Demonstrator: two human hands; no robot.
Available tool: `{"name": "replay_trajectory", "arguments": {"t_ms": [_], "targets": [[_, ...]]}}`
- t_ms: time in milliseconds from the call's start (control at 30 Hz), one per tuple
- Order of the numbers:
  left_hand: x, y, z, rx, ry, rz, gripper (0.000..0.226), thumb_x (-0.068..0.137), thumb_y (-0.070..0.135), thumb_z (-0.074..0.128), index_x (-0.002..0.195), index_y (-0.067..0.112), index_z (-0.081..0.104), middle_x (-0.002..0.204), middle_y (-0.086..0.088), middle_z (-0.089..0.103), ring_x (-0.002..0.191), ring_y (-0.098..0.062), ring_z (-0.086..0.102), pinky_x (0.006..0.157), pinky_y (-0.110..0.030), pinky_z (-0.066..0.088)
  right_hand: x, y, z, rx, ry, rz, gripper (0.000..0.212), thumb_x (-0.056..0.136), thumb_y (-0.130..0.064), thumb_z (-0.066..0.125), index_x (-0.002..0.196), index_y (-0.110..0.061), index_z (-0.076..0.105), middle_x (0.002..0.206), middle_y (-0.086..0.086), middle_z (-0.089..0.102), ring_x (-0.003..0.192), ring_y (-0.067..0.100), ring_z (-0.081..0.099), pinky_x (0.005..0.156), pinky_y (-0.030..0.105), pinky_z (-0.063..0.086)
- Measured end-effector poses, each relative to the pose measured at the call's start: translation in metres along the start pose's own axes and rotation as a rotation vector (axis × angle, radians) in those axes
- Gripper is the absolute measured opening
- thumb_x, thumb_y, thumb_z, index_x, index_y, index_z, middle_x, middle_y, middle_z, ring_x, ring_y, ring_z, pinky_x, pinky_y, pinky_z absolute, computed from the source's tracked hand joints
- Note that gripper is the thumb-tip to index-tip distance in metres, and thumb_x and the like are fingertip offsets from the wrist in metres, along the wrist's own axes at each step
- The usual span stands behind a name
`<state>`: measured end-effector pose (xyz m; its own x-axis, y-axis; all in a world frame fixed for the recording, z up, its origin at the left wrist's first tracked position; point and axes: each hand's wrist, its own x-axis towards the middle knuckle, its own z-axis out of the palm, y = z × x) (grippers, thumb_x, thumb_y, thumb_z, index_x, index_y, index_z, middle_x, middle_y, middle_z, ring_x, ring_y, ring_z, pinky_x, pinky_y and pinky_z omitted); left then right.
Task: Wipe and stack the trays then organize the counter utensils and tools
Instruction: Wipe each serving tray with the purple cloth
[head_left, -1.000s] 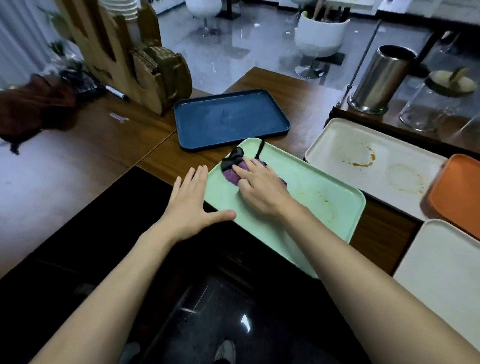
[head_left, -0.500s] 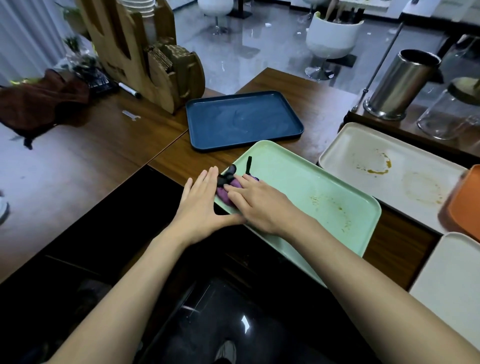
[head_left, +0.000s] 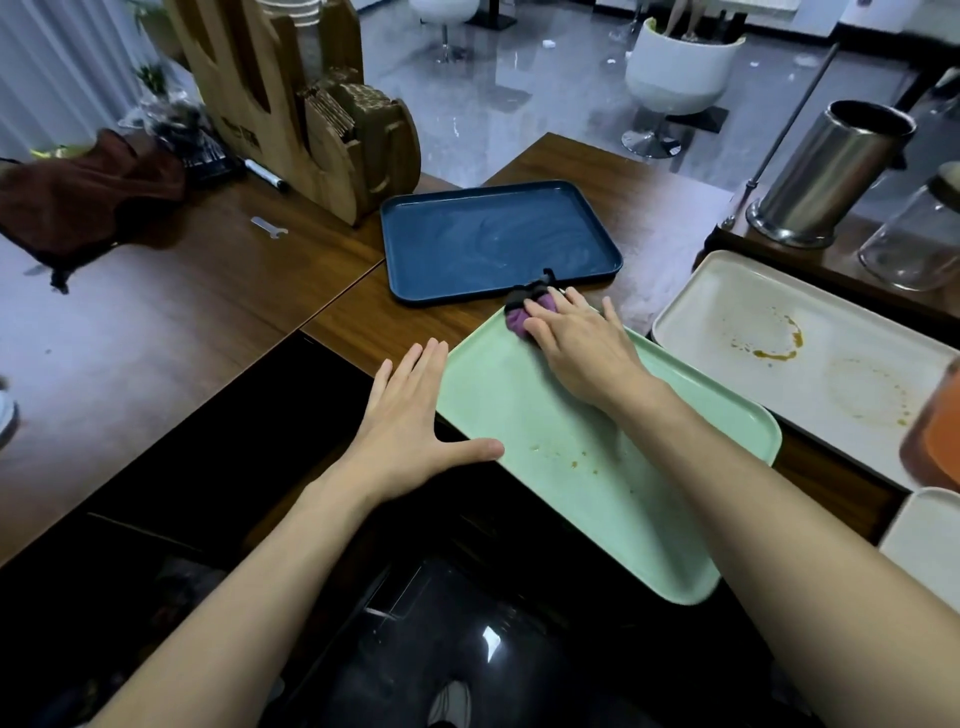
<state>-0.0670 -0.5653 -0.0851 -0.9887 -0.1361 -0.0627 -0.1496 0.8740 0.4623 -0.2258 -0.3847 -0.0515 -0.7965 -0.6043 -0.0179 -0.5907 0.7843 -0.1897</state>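
Grips both flat: right (head_left: 582, 358) pressing cloth (head_left: 517, 322), left (head_left: 410, 421) touching green tray (head_left: 597, 493), blue tray (head_left: 493, 244) ahead.

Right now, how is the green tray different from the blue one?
The green tray has brown crumbs; the blue tray shows only faint smears. The green tray sticks out past the counter edge; the blue tray lies fully on it. The right hand presses a purple cloth on the green tray, not the blue tray. Both are rimmed rectangles.

Head-worn camera looks forward and down, close above the green tray (head_left: 519, 395).
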Motion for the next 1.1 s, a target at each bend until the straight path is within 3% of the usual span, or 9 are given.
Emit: {"name": "replay_trajectory", "arguments": {"t_ms": [200,400,533,600,733,933,1100], "targets": [[0.002,0.000,0.001,0.014,-0.007,0.000,0.140,0.058,0.102,0.039,0.162,0.021,-0.006,0.171,0.003,-0.006,0.155,-0.010,-0.013,0.125,-0.041,-0.012,-0.003,-0.003,0.005,0.021,0.030,-0.030,0.046,0.106,-0.041,0.024,0.143,-0.025,0.047,0.156,0.007,0.038,0.146,0.027,0.027,0.119,0.051,0.019],[0.005,-0.002,0.002,0.039,-0.015,0.000,0.153,0.044,0.111,0.022,0.162,0.018,-0.008,0.171,0.001,-0.004,0.156,-0.013,-0.011,0.126,-0.042,-0.009,-0.043,-0.043,0.009,0.091,-0.037,-0.230,0.050,0.108,-0.035,0.024,0.152,-0.022,0.042,0.163,0.009,0.028,0.147,0.025,0.024,0.117,0.035,0.014],[0.006,-0.002,0.001,0.047,-0.027,-0.008,0.153,0.044,0.111,0.021,0.162,0.018,-0.006,0.171,0.002,-0.002,0.156,-0.012,-0.009,0.127,-0.042,-0.007,-0.059,-0.061,0.014,0.179,-0.114,-0.252,0.061,0.103,-0.039,0.009,0.155,-0.023,0.037,0.166,0.007,0.020,0.152,0.021,0.015,0.123,0.037,0.008],[0.006,-0.002,0.001,0.045,-0.017,-0.013,0.152,0.044,0.111,0.021,0.162,0.019,-0.005,0.172,0.002,-0.001,0.157,-0.012,-0.008,0.127,-0.043,-0.006,-0.065,-0.061,0.015,0.197,-0.103,-0.273,0.074,0.095,-0.044,-0.001,0.154,-0.024,0.040,0.164,0.004,0.028,0.149,0.019,0.021,0.122,0.040,0.014],[0.006,0.000,0.001,0.025,-0.002,-0.019,0.149,0.048,0.109,0.025,0.163,0.018,-0.003,0.172,0.001,0.001,0.157,-0.014,-0.006,0.127,-0.045,-0.005,-0.077,-0.059,0.018,0.218,-0.112,-0.295,0.075,0.096,-0.048,-0.004,0.151,-0.029,0.044,0.155,0.002,0.040,0.143,0.018,0.028,0.120,0.043,0.019],[0.007,-0.003,0.002,0.016,0.024,-0.006,0.132,0.061,0.094,0.039,0.163,0.017,0.004,0.171,-0.001,0.006,0.157,-0.016,-0.003,0.126,-0.044,-0.006,-0.086,-0.056,0.019,0.227,-0.135,-0.260,0.061,0.104,-0.052,0.006,0.154,-0.035,0.037,0.166,-0.002,0.022,0.154,0.016,0.009,0.125,0.043,0.004],[0.006,-0.003,-0.001,0.015,0.004,0.005,0.145,0.050,0.109,0.027,0.163,0.020,0.006,0.171,0.001,0.003,0.157,-0.015,-0.006,0.126,-0.044,-0.006,-0.083,-0.052,0.014,0.130,-0.140,-0.233,0.053,0.107,-0.049,0.014,0.157,-0.036,0.027,0.168,-0.005,0.015,0.155,0.015,0.004,0.125,0.045,-0.003]]}}
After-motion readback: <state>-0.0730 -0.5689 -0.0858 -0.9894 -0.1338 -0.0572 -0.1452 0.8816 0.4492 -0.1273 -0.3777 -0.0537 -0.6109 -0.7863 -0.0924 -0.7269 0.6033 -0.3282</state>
